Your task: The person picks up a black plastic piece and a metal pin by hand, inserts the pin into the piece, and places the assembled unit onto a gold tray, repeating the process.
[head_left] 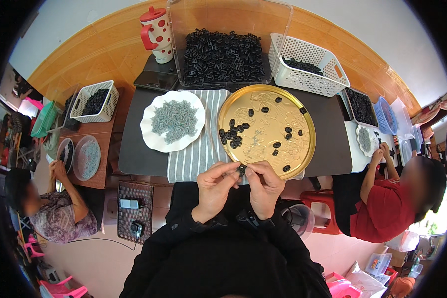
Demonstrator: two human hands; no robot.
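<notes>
My left hand point(216, 187) and my right hand point(264, 187) meet at the table's front edge, fingertips pinched around a small black plastic piece point(242, 170) with holes in it. The fingers hide part of it. Just beyond them lies a round gold tray point(288, 111), where similar black pieces point(235, 140) cluster at the left and others are scattered. Left of the tray, a white wavy-rimmed plate point(147, 130) holds a heap of small grey-blue metallic-looking bits point(174, 119), too small to name surely. A grey striped cloth point(186, 166) lies partly under plate and tray.
A clear bin point(228, 17) of black pieces stands at the back, beside a white perforated basket point(328, 82). A red-lidded spotted tumbler point(159, 37) and a dark phone-like slab point(155, 80) are back left. Co-workers sit at left point(62, 218) and right point(387, 208).
</notes>
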